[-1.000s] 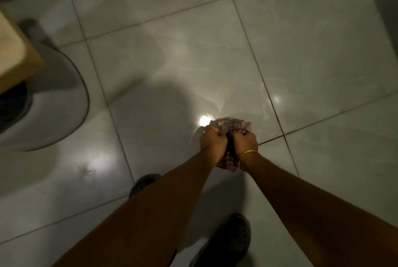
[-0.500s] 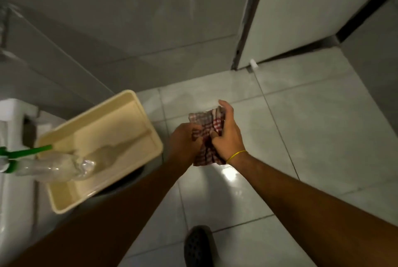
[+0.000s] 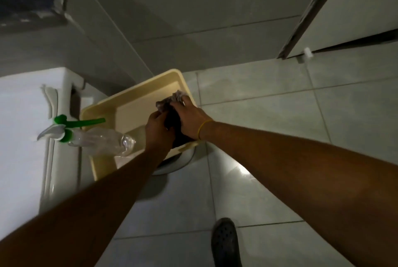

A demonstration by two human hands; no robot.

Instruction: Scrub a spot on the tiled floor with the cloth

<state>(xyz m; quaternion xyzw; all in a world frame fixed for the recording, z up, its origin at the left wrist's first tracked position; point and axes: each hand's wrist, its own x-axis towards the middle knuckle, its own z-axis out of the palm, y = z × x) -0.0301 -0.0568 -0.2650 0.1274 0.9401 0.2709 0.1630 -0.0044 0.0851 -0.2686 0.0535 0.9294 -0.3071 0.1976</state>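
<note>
Both my hands hold a bunched checked cloth (image 3: 170,103) over the right part of a cream plastic tub (image 3: 137,92). My left hand (image 3: 158,130) grips the cloth's lower end. My right hand (image 3: 190,119), with a yellow band on the wrist, grips its upper end. Much of the cloth is dark and hidden between my palms. The pale tiled floor (image 3: 269,111) spreads to the right and below, with a bright glare spot near my right forearm.
A clear spray bottle (image 3: 97,138) with a green and white trigger lies across the tub's left rim. The tub rests on a white toilet (image 3: 23,129). A door (image 3: 353,4) stands at the back right. My dark shoe (image 3: 225,243) is on the floor at the bottom.
I rose from crouching at the floor, lifting the cloth off the tile. Both hands carried it left and now hold it over the cream tub.
</note>
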